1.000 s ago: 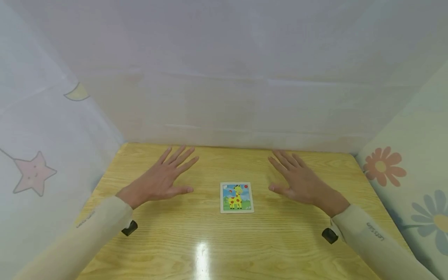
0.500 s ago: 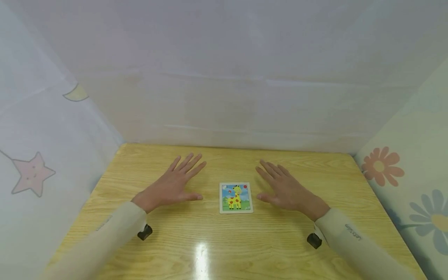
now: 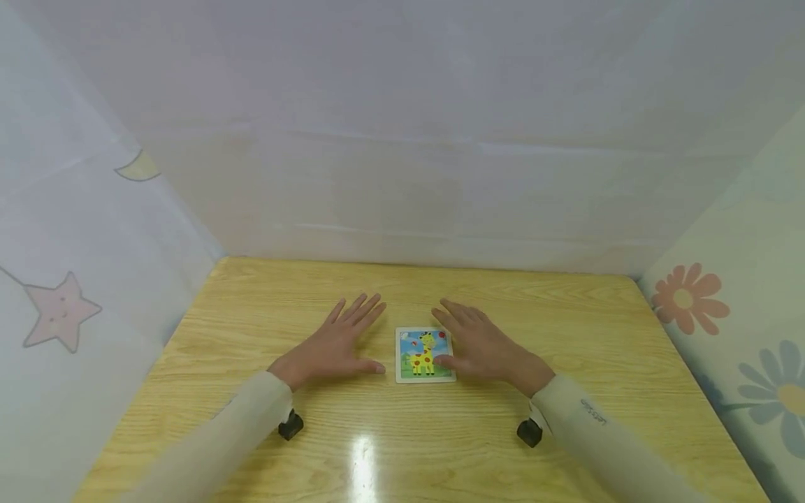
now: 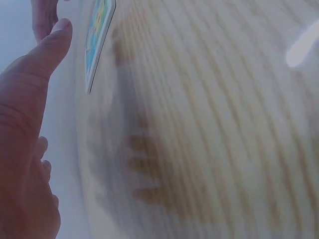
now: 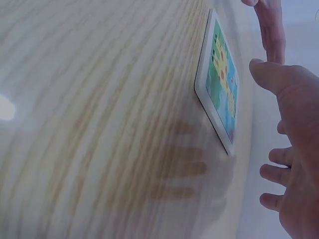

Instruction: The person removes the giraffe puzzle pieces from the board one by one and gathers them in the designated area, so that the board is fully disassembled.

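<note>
A square white-framed picture puzzle (image 3: 418,356) with a yellow, red-spotted giraffe lies flat on the wooden table (image 3: 402,433). To its left, my left hand (image 3: 333,349) hovers with fingers spread and thumb pointing at the frame. From the other side my right hand (image 3: 484,346) overlaps the puzzle's right edge in the head view, its fingers stretched out and holding nothing. In the right wrist view a gap shows between the right thumb (image 5: 269,74) and the puzzle (image 5: 219,79). Shadows of the fingers fall on the wood below both hands.
A pale cloth wall (image 3: 402,195) rises along the table's back edge. Side walls carry a pink star (image 3: 63,311) on the left and a red flower (image 3: 685,299) on the right. Black wrist cameras (image 3: 291,425) hang under the cream sleeves.
Both hands have moved inward and slightly toward the table's front, closing in on the puzzle from either side. The puzzle has stayed in place.
</note>
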{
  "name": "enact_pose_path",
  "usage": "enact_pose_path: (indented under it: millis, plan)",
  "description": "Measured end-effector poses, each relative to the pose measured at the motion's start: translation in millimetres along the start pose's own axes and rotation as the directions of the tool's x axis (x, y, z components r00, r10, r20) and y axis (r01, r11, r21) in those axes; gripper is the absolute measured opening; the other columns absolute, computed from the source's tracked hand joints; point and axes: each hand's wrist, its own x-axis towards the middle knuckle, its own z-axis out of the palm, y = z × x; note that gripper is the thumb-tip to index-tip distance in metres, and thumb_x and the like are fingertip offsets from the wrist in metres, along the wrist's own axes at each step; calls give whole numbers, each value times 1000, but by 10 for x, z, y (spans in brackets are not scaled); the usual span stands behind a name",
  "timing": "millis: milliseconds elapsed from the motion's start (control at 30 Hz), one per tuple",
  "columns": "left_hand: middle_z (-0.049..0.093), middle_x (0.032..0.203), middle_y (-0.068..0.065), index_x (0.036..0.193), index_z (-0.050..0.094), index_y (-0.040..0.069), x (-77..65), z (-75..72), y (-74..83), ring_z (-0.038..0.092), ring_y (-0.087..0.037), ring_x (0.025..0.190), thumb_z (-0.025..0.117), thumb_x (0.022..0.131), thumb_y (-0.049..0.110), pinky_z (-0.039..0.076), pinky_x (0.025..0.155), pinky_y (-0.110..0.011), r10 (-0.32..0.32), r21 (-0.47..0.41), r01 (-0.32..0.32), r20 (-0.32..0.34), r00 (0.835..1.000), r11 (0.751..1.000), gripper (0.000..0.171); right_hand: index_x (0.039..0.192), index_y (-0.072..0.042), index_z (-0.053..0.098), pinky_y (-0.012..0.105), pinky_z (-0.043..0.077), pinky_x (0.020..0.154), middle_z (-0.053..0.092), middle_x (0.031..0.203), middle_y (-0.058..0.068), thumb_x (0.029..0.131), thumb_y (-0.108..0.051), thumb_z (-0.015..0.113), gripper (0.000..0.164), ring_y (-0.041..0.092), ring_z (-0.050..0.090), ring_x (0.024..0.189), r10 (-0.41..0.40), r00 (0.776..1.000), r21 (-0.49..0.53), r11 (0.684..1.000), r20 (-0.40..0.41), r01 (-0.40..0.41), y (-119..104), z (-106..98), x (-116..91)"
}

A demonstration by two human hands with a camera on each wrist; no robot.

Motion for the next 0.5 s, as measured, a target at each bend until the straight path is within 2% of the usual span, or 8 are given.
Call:
enact_pose_path:
  millis: [300,500]
  plan:
    - [6,183,-3,174,10,18,62,164,97,3,-33,170,66,90,77,1,137,-62,-18,-61,22,71,997,998,116,169,-12,32,62,31,130,29,176,19,103,-54,65,84,40,36,160,30,999,26,999,26,-30,-85,152,162]
    - [4,183,-4,174,10,15,107,224,169,2,-33,170,61,92,80,0,137,-62,-18,-52,26,137,990,998,116,169,-14,31,61,32,130,32,175,16,104,-51,66,83,38,37,160,38,999,40,998,27,-39,-172,190,266]
